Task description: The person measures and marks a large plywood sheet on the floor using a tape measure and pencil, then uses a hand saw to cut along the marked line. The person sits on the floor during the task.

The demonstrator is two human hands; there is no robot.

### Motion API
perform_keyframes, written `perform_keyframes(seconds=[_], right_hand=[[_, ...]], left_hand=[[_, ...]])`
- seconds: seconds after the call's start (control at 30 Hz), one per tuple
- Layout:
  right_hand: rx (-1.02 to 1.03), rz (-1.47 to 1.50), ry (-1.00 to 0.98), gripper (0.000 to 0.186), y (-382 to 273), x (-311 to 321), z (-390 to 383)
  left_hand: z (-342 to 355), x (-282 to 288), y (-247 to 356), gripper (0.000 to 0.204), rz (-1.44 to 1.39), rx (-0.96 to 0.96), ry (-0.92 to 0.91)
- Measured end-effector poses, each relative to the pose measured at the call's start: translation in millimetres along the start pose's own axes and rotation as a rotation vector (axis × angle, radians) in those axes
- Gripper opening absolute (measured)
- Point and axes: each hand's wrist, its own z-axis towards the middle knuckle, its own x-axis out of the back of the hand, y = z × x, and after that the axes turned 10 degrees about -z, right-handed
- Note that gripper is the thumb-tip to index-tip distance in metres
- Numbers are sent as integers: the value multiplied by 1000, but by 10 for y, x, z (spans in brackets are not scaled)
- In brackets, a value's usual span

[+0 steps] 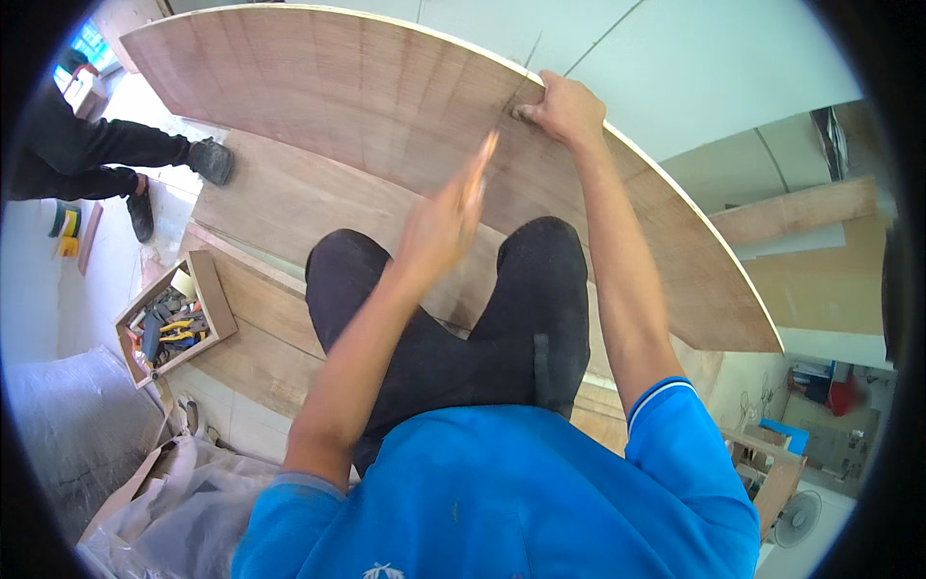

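Note:
Between my raised knees and the far edge, a large wooden panel (pixel 338 77) stands tilted, its brown face toward me. My right hand (pixel 571 111) grips its upper edge, thumb on the near face and fingers over the rim. My left hand (pixel 439 236) is closed round a tool with an orange-brown handle (pixel 482 159), smeared by motion. A thin, dark, blurred part runs on from the handle and crosses the panel's edge just left of my right hand; its exact shape cannot be made out.
Flat wooden boards (pixel 299 183) lie under the panel and my legs. At left, a wooden box (pixel 220 294) holds pliers and other hand tools. Another person's dark shoe (pixel 210 161) rests by the boards. Plastic sheeting (pixel 193 492) lies lower left; a fan (pixel 799 518) stands lower right.

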Motion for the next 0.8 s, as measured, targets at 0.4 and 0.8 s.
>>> perform_keyframes(seconds=[0.4, 0.8], right_hand=[[-9, 17, 16, 50, 116, -87, 43], [-1, -1, -55, 57, 168, -116, 93]], left_hand=[[-1047, 527, 737, 50, 4, 371, -142], [-548, 312, 538, 51, 9, 516, -224]])
